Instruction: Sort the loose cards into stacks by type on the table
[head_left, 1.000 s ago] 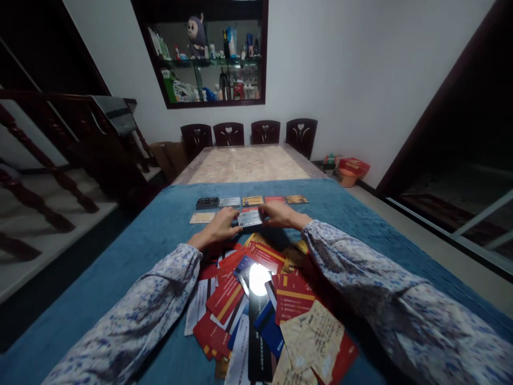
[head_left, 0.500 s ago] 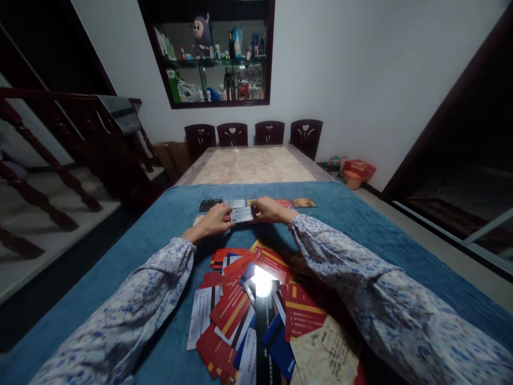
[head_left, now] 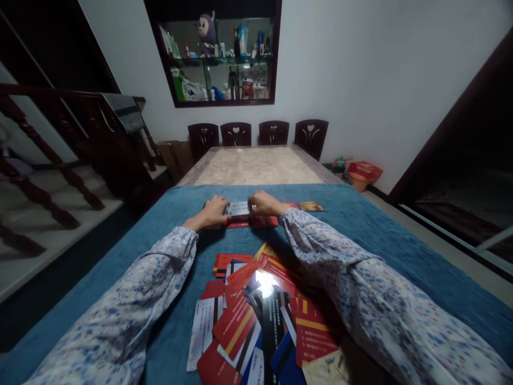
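Observation:
My left hand (head_left: 212, 212) grips the left end of a silver-grey card (head_left: 239, 209). At the card's other end is my right hand (head_left: 264, 205), its fingers closed on the edge. The card lies over, or just above, the back row of cards. In that row a red card (head_left: 292, 206) and a gold-brown card (head_left: 311, 206) show to the right of my right hand. Nearer me, a front row has a red card (head_left: 264, 221) below my right hand and another red card (head_left: 238, 224) beside it. My hands hide the rest of both rows.
A spread pile of red, blue, black and white cards (head_left: 236, 315) lies close to me between my forearms, with a bright light reflection on it. A blue cloth (head_left: 168, 299) covers the near table (head_left: 264, 164); several dark chairs (head_left: 274, 132) stand behind.
Both hands have carried the silver-grey card a little away from me, from over the front row to the back row. Red cards of the front row now show beneath it. The view has shifted slightly.

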Motion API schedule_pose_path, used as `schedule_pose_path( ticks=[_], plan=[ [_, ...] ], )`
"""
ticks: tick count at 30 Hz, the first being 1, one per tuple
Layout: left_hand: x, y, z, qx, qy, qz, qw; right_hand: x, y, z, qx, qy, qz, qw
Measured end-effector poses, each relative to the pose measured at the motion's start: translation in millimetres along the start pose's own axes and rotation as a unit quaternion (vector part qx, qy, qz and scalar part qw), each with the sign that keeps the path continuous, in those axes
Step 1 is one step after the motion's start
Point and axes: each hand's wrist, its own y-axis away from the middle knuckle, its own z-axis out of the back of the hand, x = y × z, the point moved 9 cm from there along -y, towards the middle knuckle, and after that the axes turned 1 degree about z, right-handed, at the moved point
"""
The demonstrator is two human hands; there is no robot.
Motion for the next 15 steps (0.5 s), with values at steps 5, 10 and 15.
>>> schedule_pose_path(
  ticks=[5, 10, 15],
  plan=[
    [5.5, -9.9, -0.7, 0.001, 0.005, 0.002, 1.0, -6.4, -6.2, -1.8, 0.01, -0.001, -0.034, 0.999],
    [10.3, -20.6, -2.4, -0.001, 0.015, -0.004, 1.0, -10.5, -13.4, -3.3, 0.016, -0.011, -0.045, 0.999],
    [14.5, -28.3, -5.0, -0.001, 0.022, -0.003, 1.0, -12.9, -20.7, -8.6, 0.03, -0.014, -0.051, 0.998]
  ],
)
